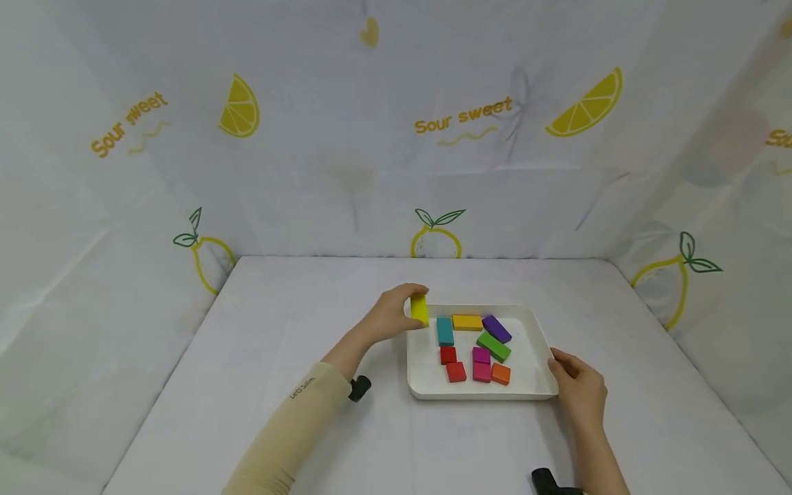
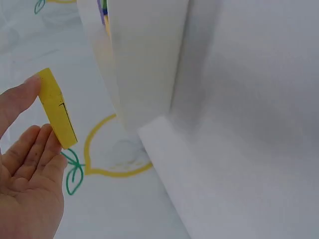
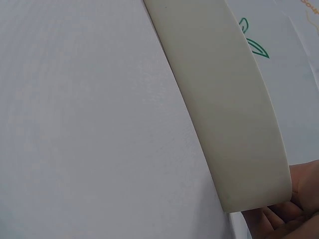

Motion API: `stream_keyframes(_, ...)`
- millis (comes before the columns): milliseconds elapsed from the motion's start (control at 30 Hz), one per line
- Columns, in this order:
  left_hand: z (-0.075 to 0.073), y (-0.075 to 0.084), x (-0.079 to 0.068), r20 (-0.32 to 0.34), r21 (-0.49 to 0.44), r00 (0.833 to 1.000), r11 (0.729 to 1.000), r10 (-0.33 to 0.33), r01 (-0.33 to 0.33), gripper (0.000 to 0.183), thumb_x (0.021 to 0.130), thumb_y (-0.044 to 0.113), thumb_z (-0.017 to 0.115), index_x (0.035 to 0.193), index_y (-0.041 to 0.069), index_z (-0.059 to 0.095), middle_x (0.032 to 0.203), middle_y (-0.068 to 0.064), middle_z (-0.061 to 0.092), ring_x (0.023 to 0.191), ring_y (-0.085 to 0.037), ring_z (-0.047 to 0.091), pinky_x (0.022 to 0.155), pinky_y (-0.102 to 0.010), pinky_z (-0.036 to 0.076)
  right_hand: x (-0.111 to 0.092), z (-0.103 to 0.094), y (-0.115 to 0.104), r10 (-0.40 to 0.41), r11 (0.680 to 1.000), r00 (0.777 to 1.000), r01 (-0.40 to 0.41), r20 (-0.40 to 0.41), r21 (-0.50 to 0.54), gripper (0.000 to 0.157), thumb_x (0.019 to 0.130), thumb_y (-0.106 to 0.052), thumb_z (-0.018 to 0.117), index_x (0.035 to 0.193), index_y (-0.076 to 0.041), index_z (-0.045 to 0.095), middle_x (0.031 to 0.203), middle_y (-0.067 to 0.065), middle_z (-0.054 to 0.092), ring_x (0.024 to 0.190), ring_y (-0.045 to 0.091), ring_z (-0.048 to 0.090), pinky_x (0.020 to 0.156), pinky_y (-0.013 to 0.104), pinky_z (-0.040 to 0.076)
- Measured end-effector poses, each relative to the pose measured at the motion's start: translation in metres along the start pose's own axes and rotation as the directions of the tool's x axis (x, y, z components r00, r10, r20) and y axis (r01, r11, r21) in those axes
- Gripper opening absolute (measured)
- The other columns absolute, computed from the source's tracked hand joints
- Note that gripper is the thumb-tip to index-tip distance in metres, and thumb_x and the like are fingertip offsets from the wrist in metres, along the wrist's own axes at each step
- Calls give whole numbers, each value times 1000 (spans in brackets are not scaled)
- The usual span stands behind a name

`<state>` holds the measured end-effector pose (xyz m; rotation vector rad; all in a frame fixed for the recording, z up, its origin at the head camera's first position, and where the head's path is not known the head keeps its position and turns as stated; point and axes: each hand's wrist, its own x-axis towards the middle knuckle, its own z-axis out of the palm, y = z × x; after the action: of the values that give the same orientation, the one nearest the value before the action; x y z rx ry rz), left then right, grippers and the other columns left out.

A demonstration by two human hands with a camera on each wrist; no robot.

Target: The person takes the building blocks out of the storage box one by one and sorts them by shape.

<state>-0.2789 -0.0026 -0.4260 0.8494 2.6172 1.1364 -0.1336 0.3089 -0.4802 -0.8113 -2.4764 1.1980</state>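
My left hand (image 1: 385,316) pinches a yellow block (image 1: 419,310) between thumb and fingers, upright at the far left corner of a white tray (image 1: 531,375). In the left wrist view the same yellow block (image 2: 57,109) shows a thin dark mark on its side. My right hand (image 1: 579,388) grips the tray's near right corner; in the right wrist view its curled fingers (image 3: 279,216) are partly hidden behind that corner. On the tray lie a teal block (image 1: 445,331), an amber block (image 1: 467,322), a purple block (image 1: 497,329) and a green block (image 1: 493,346).
Nearer the tray's front are two red blocks (image 1: 456,372), two magenta blocks (image 1: 481,372) and an orange block (image 1: 501,374). The tray stands on a white-covered table (image 1: 278,309). Lemon-printed white cloth (image 1: 334,137) hangs behind and at both sides.
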Motion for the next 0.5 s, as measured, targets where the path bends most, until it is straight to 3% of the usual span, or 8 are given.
stream_keyframes(100,-12,-12,-9,-35,3,999,1000,-14,14,64,83,13,79,141,9,51,143,-8,56,132,-25,52,117,-42,43,1,0,1,6,1000,1000,-6,14,-1,37,98,-26,58,128,-5,65,126,23,66,117,33,62,63,0,35)
stream_keyframes(300,-19,-32,-21,-61,-24,996,998,-65,64,64,81,9,80,139,7,52,141,-9,58,131,-27,53,117,-45,42,2,-1,3,20,1000,1000,-20,21,6,38,99,-26,58,129,-4,64,128,24,65,120,36,61,61,-1,35)
stream_keyframes(400,-17,-39,-22,-62,-40,994,995,-89,86,64,81,8,80,139,7,53,140,-10,58,132,-27,53,117,-45,41,3,0,5,13,1000,1000,-13,10,1,37,98,-27,59,128,-5,66,126,23,66,96,11,68,60,-1,36)
stream_keyframes(500,-14,-47,-21,-55,-55,992,993,-110,107,65,80,8,80,139,7,53,141,-9,58,133,-27,52,118,-45,39,4,2,6,-2,1000,1000,2,4,2,38,98,-28,60,127,-5,66,124,23,68,77,-20,49,60,-1,37)
